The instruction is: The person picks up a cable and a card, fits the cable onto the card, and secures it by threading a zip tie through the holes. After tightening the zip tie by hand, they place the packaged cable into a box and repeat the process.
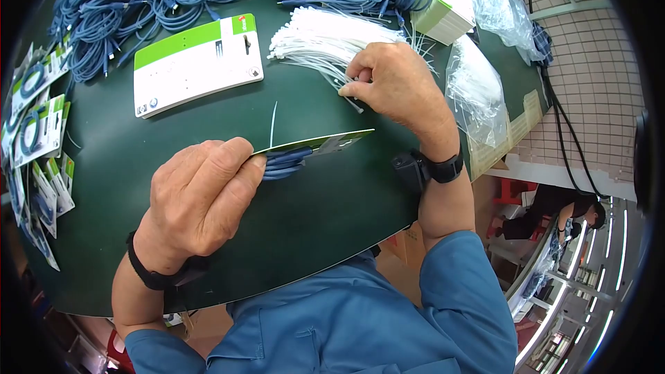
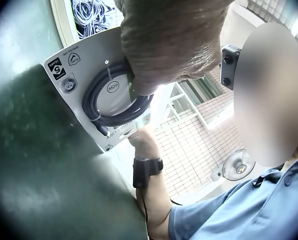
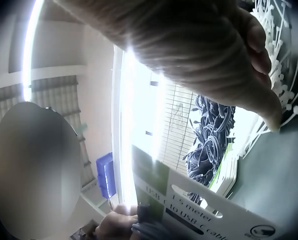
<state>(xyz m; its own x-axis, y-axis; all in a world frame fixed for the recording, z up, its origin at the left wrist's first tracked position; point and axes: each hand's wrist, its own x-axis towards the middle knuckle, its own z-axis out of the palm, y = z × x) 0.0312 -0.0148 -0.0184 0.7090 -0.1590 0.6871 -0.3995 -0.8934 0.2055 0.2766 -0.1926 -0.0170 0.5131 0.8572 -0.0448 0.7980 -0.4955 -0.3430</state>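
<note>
In the head view, the left hand [image 1: 204, 197] has its fingers and thumb clamped on a card [image 1: 315, 142] with a coiled blue cable [image 1: 285, 165] just beside the fingertips, while the right hand [image 1: 402, 86] pinches a white zip tie [image 1: 352, 99] at the near edge of the pile of zip ties [image 1: 332, 36]. The left wrist view shows the cable looped on the card's printed face, below the left hand's fingers. In the right wrist view, the right hand's thumb tip reaches the zip ties, with the card below the fingers.
</note>
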